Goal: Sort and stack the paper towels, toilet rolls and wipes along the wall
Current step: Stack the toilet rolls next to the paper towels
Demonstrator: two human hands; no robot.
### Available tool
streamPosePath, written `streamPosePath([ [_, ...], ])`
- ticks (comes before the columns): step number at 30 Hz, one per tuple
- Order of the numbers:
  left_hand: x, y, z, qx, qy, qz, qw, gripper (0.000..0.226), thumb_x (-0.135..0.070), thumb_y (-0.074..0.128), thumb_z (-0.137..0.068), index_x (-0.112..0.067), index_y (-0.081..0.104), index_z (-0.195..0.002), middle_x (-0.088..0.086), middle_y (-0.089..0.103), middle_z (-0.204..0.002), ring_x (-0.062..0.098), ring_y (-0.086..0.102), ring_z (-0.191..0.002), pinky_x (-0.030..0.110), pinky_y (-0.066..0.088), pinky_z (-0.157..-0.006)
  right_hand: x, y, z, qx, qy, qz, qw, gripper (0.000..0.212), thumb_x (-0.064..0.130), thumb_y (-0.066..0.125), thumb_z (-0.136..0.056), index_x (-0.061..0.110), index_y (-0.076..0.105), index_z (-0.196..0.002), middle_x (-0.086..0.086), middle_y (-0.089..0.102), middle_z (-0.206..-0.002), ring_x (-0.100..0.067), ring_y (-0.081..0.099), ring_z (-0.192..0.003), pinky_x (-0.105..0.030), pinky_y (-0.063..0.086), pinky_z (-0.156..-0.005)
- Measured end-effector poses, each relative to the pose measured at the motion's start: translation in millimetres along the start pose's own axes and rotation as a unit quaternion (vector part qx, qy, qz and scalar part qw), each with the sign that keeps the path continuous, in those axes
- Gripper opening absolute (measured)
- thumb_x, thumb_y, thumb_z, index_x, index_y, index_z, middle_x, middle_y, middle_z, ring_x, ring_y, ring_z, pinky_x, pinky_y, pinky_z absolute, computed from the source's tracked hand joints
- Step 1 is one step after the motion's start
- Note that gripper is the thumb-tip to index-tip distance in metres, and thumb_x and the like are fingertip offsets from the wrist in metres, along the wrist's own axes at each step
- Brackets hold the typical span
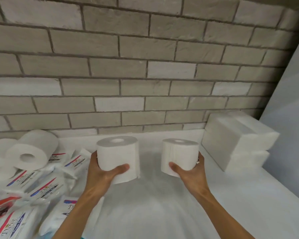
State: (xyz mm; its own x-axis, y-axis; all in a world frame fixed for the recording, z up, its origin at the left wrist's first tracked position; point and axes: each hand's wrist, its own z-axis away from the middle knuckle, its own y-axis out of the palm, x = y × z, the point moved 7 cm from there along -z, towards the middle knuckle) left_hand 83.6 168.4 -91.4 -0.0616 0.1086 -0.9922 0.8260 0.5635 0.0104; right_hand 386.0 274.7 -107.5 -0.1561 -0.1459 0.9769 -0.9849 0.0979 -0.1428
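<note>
Far left of the left-hand grip we see a heap of loose toilet rolls (27, 153) lying on their sides, up against the brick wall (145, 66). We count at least four, and the frame edge cuts some off. Nearer to us, also left of that grip, is a jumble of wipes packs (41, 188), white with "Dove" print, overlapping each other. A red-and-white pack (0, 207) sits at the bottom-left edge; we cannot read its label.

The left hand (100, 171) has its fingers curled round the left toilet roll (118, 156), with the thumb low across the near face and the other fingers round the far-left side. The roll is upright, core hole up. We cannot tell whether its base touches the white surface (154, 213) or sits just off it.

The two held rolls are side by side and apart, with bare surface between the grips.

The right hand (192, 171) grips the right toilet roll (179, 155) the same way, thumb on the near face and fingers wrapped round the far-right side. This roll is also upright, core up, and again we cannot tell about base contact.

Right of the right grip are paper towel packs (231, 144), blocky white bundles stacked one on another in the corner against the brick wall. They are near the right roll but not touching it. Beyond them is a pale panel (292, 118).
</note>
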Motion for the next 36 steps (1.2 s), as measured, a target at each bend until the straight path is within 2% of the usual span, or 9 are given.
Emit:
streamPosePath([
  [2,7,25,-4,0.002,-0.007,-0.001,1.000,0.112,-0.047,0.087,-0.025,-0.019,0.048,-0.126,-0.005,0.065,-0.110,0.006,0.063,-0.096,0.019,0.048,-0.070,-8,-13,-14,-0.010,0.010,0.015,1.000,0.109,0.028,0.094,-0.057,0.024,0.028,-0.143,0.009,0.051,-0.116,-0.015,0.055,-0.109,-0.026,0.047,-0.090],
  [5,23,64,-8,0.005,-0.026,-0.001,1.000,0.116,-0.048,0.088,-0.027,-0.022,0.043,-0.130,-0.008,0.061,-0.112,0.009,0.061,-0.099,0.023,0.048,-0.073,-25,-32,-38,-0.025,0.025,0.042,0.998,0.112,0.034,0.093,-0.056,0.026,0.026,-0.145,0.004,0.052,-0.122,-0.016,0.055,-0.111,-0.028,0.047,-0.093],
  [10,52,112,-14,0.004,-0.039,-0.024,0.999,0.105,-0.030,0.098,-0.045,-0.026,0.040,-0.133,-0.015,0.059,-0.110,0.015,0.061,-0.102,0.029,0.052,-0.081,-45,-49,-74,-0.042,0.026,0.075,0.996,0.114,0.038,0.093,-0.054,0.025,0.026,-0.145,0.003,0.051,-0.128,-0.018,0.053,-0.116,-0.035,0.047,-0.101],
  [12,61,131,-19,0.014,-0.044,-0.039,0.998,0.106,-0.032,0.098,-0.046,-0.028,0.039,-0.134,-0.015,0.059,-0.111,0.017,0.060,-0.104,0.032,0.052,-0.085,-53,-52,-88,-0.036,0.021,0.080,0.996,0.112,0.040,0.092,-0.055,0.026,0.026,-0.144,0.004,0.051,-0.128,-0.017,0.053,-0.115,-0.033,0.048,-0.099],
  [16,68,165,-30,0.019,-0.037,-0.068,0.997,0.107,-0.032,0.096,-0.050,-0.025,0.036,-0.137,-0.008,0.056,-0.113,0.018,0.056,-0.103,0.028,0.048,-0.083,-73,-59,-111,-0.034,0.027,0.100,0.994,0.116,0.048,0.090,-0.052,0.028,0.024,-0.145,0.006,0.046,-0.134,-0.015,0.050,-0.120,-0.033,0.046,-0.101],
  [25,84,221,-54,0.028,0.002,-0.134,0.991,0.112,-0.038,0.095,-0.049,-0.026,0.030,-0.139,-0.008,0.049,-0.119,0.016,0.049,-0.107,0.034,0.051,-0.093,-93,-57,-157,-0.051,0.018,0.177,0.983,0.123,0.064,0.082,-0.050,0.033,0.011,-0.145,0.003,0.034,-0.146,-0.023,0.042,-0.132,-0.045,0.044,-0.105],
  [31,99,245,-68,0.028,0.020,-0.144,0.989,0.119,-0.045,0.095,-0.045,-0.029,0.028,-0.141,-0.007,0.044,-0.136,0.018,0.047,-0.122,0.043,0.048,-0.103,-110,-52,-171,-0.038,0.017,0.186,0.982,0.123,0.054,0.085,-0.060,0.022,0.007,-0.150,0.000,0.030,-0.153,-0.022,0.036,-0.138,-0.038,0.038,-0.110],
  [36,108,260,-72,0.040,0.014,-0.146,0.988,0.124,-0.048,0.093,-0.048,-0.027,0.022,-0.147,-0.006,0.037,-0.146,0.017,0.038,-0.134,0.040,0.037,-0.113,-116,-56,-170,-0.024,-0.019,0.142,0.989,0.111,0.050,0.082,-0.067,0.023,0.015,-0.151,0.003,0.034,-0.151,-0.016,0.036,-0.138,-0.027,0.034,-0.107],
])
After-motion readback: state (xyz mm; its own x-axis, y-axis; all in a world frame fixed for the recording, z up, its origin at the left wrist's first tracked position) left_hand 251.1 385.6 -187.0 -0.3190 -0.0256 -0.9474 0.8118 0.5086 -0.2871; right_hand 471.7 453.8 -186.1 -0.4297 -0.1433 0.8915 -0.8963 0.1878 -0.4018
